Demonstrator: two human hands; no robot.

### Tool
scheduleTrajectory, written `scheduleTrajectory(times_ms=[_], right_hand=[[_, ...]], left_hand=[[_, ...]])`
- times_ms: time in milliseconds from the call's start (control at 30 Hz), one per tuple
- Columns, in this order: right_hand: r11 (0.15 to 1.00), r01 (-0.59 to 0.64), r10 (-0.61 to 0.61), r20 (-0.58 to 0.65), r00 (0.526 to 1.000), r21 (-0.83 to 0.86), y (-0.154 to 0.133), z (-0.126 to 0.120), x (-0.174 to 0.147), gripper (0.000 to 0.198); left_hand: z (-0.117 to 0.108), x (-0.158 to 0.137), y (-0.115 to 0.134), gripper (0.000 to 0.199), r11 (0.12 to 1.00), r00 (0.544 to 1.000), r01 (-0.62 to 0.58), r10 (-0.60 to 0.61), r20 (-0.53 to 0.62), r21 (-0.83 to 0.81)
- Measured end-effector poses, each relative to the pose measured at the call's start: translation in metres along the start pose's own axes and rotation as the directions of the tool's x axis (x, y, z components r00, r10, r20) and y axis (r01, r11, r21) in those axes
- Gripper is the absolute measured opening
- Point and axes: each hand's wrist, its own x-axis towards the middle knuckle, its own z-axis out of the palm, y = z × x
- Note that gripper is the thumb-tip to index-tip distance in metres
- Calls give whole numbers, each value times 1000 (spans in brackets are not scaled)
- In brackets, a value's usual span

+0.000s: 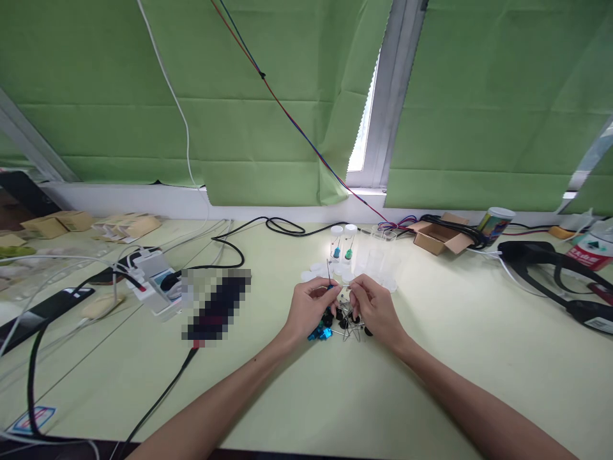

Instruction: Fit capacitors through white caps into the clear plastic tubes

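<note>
My left hand (pixel 310 308) pinches a small dark-blue piece with a thin upright wire (pixel 329 271). Close beside it, my right hand (pixel 376 310) has its thumb and fingertips pressed together; whatever is between them is too small to make out. Under the fingers lies a pile of black round pieces with bent metal wires (pixel 352 332). Shiny blue pieces (pixel 320 333) lie by the left hand. Just beyond stand two clear white-capped vials, one with a blue piece (pixel 336 253) and one with a green piece (pixel 348 253), each on a wire.
White caps (pixel 313 271) and clear empty vials (pixel 383 265) stand behind the hands. Leftward are a power strip (pixel 160 284), cables and a blurred-out dark device (pixel 218 306). An open cardboard box (pixel 440 237), a can (pixel 495 225) and a black headset (pixel 541 275) are at right.
</note>
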Motion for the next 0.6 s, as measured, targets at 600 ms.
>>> scheduleTrajectory(times_ms=[600], right_hand=[[983,56,-67,-60,996,-176,1,0,1,29]], left_hand=[[0,2,5,28,999,1000,23,-23,15,-27]])
